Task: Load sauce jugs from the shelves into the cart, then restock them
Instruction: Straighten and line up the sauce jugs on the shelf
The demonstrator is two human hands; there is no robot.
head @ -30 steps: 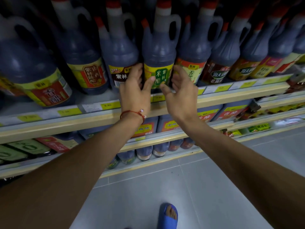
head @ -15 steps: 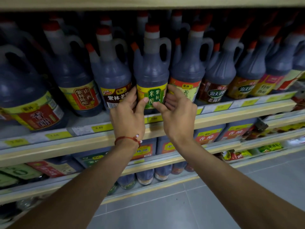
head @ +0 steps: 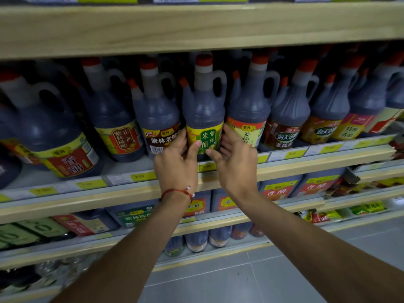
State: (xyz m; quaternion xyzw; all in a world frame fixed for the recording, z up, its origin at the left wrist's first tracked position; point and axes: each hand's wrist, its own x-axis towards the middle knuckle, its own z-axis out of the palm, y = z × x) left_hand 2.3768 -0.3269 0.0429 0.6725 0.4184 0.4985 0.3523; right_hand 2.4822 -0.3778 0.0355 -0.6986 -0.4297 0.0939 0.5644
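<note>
A dark sauce jug with a green-and-yellow label [head: 204, 110] stands upright on the middle shelf [head: 135, 193], in a row of similar red-capped jugs. My left hand [head: 177, 165], a red cord at its wrist, wraps the jug's lower left side with the thumb on the label. My right hand [head: 235, 162] clasps its lower right side, thumb on the label's bottom edge. The jug's base is hidden behind both hands. No cart is in view.
Neighbouring jugs press close: a brown-labelled one [head: 158, 119] to the left, an orange-and-yellow one [head: 248, 114] to the right. A wooden shelf board [head: 196, 27] hangs just above the caps. Lower shelves hold boxy jugs [head: 279, 189] and small bottles. Grey tiled floor [head: 251, 278] lies below.
Both hands came in from open and apart to clasp the green-labelled jug on either side. My view tilted up, showing the shelf board above.
</note>
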